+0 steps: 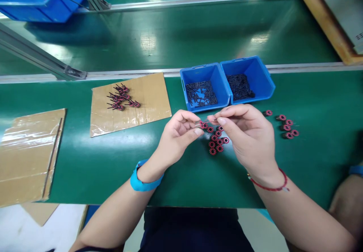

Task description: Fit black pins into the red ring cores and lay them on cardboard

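Two wire leads or so (209, 121) are running rightward from a red-wound coil (202, 125), on the near side of the left blue bin (200, 74); the coil is sitting nearer our left hand (178, 135), leads pointing at our right fingertips. With the left we are gripping the coil between thumb and fingers; with the right hand (248, 136) we are pinching at the lead ends, too finely to tell whether a sleeve is there. Nearer us than that bin, loose coils (219, 141) are clustering below; rightward, a second bin (259, 68) is adjoining it; leftward, a cardboard sheet (150, 101) is bearing dark-leaded coils (120, 97).
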`<state>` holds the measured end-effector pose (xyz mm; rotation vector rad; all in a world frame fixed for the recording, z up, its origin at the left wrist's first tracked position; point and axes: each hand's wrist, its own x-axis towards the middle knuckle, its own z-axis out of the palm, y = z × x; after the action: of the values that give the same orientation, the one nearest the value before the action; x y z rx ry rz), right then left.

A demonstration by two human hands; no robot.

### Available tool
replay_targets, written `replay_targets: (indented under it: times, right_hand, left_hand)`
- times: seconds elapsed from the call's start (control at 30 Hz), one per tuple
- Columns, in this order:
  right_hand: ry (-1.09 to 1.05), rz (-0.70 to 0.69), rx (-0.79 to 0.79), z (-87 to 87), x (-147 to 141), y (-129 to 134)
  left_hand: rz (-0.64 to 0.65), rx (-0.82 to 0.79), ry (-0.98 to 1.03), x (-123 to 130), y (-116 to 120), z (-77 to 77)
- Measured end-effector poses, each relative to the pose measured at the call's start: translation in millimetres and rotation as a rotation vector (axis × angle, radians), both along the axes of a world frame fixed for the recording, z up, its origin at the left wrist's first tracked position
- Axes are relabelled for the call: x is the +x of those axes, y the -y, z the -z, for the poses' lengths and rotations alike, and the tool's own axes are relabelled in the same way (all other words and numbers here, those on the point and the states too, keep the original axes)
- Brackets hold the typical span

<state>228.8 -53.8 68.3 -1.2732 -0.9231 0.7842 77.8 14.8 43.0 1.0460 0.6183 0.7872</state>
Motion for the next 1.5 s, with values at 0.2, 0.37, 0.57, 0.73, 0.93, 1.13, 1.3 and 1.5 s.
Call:
replay_targets:
  times: [0.2,0.37,0.57,0.73,0.93,1.13,1.3,1.5]
  right_hand:
    - [0.040,0.010,-0.012,-1.4,0,0]
    - [0.038,0.002,-0.003,-1.3,0,1]
    - [0.043,-0.008,0.038,1.0,1,0]
    - [0.088,-0.020,0.016,3.8,0,1]
    - [0.277,0.015,0.016,4.9,1,-1]
    - [0.273,0.008,0.018,8.4,3,1]
    - [0.305,-0.033,0.018,8.6,4,0]
    - [0.367,-0.047,0.016,6.4,2,-1]
  left_hand:
    - [-0.003,-0.005,-0.015,0,0,-0.2]
    - [-0.006,-0.004,-0.007,0,0,0.6]
    - [0.010,0.004,0.031,0,0,1.6]
    - [0.015,0.007,0.039,0,0,1.7]
    - [0.034,0.005,0.082,1,1,2.4]
    - [0.039,-0.011,0.055,-1,1,3.2]
    - [0.062,-0.028,0.019,-5,1,2.8]
    - [0.098,-0.057,0.085,-3,3,1.0]
